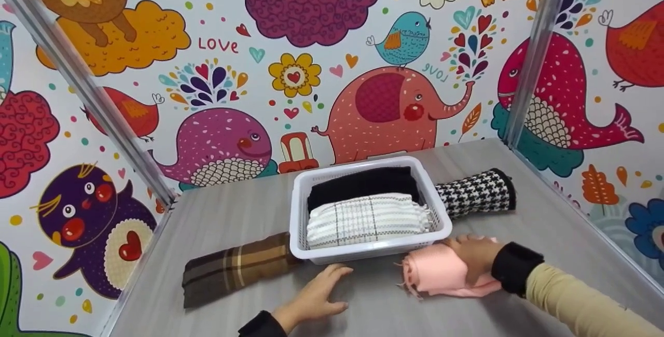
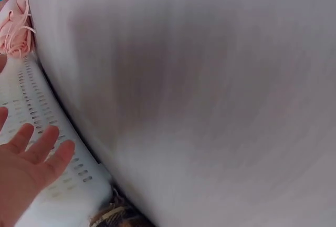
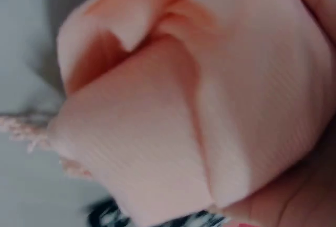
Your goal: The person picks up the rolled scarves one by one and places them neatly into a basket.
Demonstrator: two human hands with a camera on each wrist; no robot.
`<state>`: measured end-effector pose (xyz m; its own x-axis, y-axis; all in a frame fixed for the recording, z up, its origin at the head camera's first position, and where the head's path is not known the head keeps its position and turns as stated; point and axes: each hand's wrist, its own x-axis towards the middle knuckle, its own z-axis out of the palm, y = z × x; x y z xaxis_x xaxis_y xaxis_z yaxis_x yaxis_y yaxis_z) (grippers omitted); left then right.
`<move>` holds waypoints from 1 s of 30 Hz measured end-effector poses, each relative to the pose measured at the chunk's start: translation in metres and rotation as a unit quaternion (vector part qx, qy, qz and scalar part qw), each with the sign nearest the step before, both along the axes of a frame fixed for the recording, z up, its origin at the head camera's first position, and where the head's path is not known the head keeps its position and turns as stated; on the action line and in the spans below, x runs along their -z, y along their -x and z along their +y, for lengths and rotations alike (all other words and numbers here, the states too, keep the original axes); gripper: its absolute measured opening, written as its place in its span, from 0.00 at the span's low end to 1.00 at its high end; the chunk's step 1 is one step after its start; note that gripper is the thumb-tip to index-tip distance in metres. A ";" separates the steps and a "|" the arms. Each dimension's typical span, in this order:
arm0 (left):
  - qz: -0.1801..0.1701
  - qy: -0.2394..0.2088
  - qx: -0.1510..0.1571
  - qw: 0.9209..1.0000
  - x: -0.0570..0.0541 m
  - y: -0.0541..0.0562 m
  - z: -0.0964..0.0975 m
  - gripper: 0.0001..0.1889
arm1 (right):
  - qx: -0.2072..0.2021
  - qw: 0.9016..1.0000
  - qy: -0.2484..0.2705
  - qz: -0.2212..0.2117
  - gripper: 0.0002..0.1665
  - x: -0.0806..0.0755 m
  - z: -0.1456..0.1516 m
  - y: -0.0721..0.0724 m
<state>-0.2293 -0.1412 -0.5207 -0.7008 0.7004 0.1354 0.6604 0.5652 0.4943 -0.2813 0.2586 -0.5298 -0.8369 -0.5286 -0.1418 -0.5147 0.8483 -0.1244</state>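
Observation:
My right hand [image 1: 474, 256] grips a rolled pink scarf [image 1: 438, 272] at the basket's front right. Fringe hangs from the scarf's left end, and its folded end fills the right wrist view. In front of the white basket [image 1: 368, 250] my left hand [image 1: 316, 293] reaches with fingers spread, holding nothing. The left wrist view has those fingers [image 2: 44, 151] in front of the basket's slotted wall [image 2: 84, 185]. Inside the basket lie a folded black cloth [image 1: 363, 184] and a white checked scarf [image 1: 368, 220] with fringe.
A rolled brown plaid scarf [image 1: 238, 269] lies left of the basket on the grey table [image 1: 218, 212]. To its right is a black-and-white houndstooth roll [image 1: 477, 194]. Cartoon-printed walls [image 1: 218, 140] with metal posts [image 1: 537, 57] enclose the table's back and sides.

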 end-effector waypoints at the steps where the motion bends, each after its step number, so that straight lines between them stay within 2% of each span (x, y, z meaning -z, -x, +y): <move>1: -0.006 0.001 -0.002 1.000 0.000 0.000 0.000 0.33 | -0.005 1.000 0.016 0.002 0.56 0.000 -0.007 -0.003; 5: -0.012 0.002 -0.010 1.000 0.000 -0.001 0.001 0.35 | -0.037 0.998 0.045 0.030 0.54 -0.007 -0.037 -0.017; 7: -0.006 -0.001 -0.014 1.000 0.000 -0.002 0.002 0.36 | -0.048 0.997 0.033 0.040 0.55 -0.012 -0.055 -0.024; 10: 0.010 -0.008 -0.020 1.000 0.002 -0.004 0.004 0.38 | -0.041 0.999 0.006 0.035 0.59 -0.017 -0.083 -0.030; 14: 0.032 -0.014 -0.034 0.999 0.005 -0.006 0.008 0.40 | -0.037 0.998 -0.025 0.035 0.61 -0.015 -0.121 -0.034; 19: 0.062 0.004 -0.056 0.997 0.010 -0.005 0.013 0.40 | -0.092 0.990 -0.012 0.110 0.56 -0.008 -0.154 -0.034; 21: 0.068 0.013 -0.066 0.995 0.012 -0.005 0.015 0.40 | -0.107 0.986 0.008 0.125 0.55 -0.007 -0.157 -0.034; 23: 0.067 0.027 -0.076 0.994 0.014 -0.004 0.017 0.42 | -0.120 0.985 0.026 0.121 0.56 -0.006 -0.152 -0.033; 27: 0.058 0.054 -0.091 0.993 0.018 -0.005 0.018 0.47 | -0.174 0.979 0.061 0.085 0.56 -0.006 -0.129 -0.027; 30: 0.054 0.062 -0.097 0.992 0.021 -0.005 0.017 0.50 | -0.195 0.977 0.085 0.033 0.57 -0.003 -0.113 -0.019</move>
<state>-0.2241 -0.1243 -0.5415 -0.8107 0.5692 0.1373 0.5778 0.7396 0.3451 -0.2626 0.1459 -0.5266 -0.5714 -0.8204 0.0228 -0.8064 0.5561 -0.2012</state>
